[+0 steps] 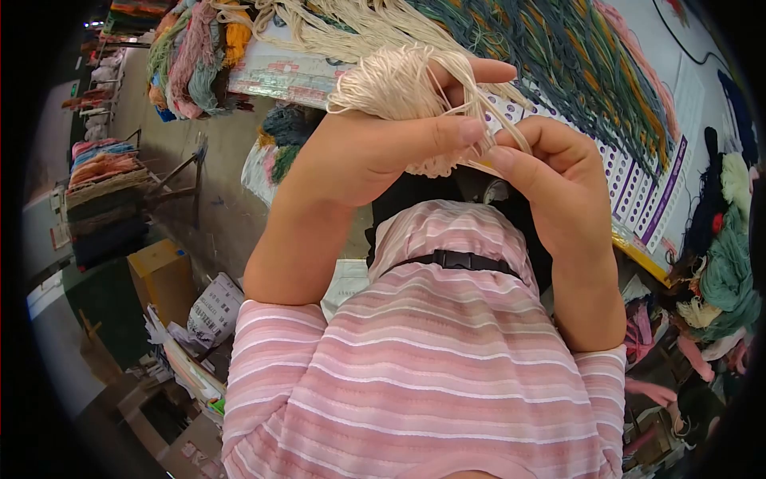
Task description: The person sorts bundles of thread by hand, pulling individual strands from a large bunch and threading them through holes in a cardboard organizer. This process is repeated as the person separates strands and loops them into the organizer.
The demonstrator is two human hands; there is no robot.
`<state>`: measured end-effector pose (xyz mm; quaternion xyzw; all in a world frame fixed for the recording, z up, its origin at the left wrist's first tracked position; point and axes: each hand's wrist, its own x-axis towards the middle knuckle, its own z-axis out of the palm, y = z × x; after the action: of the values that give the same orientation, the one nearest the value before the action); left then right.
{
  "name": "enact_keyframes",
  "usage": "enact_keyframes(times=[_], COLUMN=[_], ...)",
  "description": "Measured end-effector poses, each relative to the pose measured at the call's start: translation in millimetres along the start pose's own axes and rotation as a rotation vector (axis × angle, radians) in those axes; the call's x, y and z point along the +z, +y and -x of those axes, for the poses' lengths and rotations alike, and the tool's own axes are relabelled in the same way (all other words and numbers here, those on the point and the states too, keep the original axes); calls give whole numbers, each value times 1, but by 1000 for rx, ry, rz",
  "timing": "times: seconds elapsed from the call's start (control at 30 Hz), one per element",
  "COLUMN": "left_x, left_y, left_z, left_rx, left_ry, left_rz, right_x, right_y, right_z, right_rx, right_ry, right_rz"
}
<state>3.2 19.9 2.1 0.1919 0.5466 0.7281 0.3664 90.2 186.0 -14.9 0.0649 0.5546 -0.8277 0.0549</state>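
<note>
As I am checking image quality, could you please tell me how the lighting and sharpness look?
Head view: fisheye curvature and black rounded corners; glare on the table's shiny wrapped edge; cream yarn, left hand and right hand bright and fairly clear; far left background dim and soft.

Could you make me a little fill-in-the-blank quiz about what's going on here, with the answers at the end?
1. The yarn in the left hand is ____ in color.
2. The other hand, the ____ one, pinches strands of it.
3. The shirt is patterned with pink and white ____.
4. The buckle at the waist is ____.

Missing words: cream; right; stripes; black.
</note>
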Motion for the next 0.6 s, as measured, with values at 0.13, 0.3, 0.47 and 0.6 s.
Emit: enact_keyframes(times=[0.13, 0.3, 0.47, 0.6], left_x=[-1, -4, -8, -7], left_y=[0, 1, 2, 2], left_z=[0, -1, -3, -3], left_rx=[12, 10, 2, -12], left_ry=[-24, -61, -83, -76], left_rz=[36, 65, 94, 78], right_x=[-1, -4, -2, -3], right_y=[3, 5, 3, 0], right_z=[1, 1, 1, 2], right_rx=[-13, 4, -4, 0], right_ry=[-11, -39, -54, -81], right_rz=[-89, -118, -119, -147])
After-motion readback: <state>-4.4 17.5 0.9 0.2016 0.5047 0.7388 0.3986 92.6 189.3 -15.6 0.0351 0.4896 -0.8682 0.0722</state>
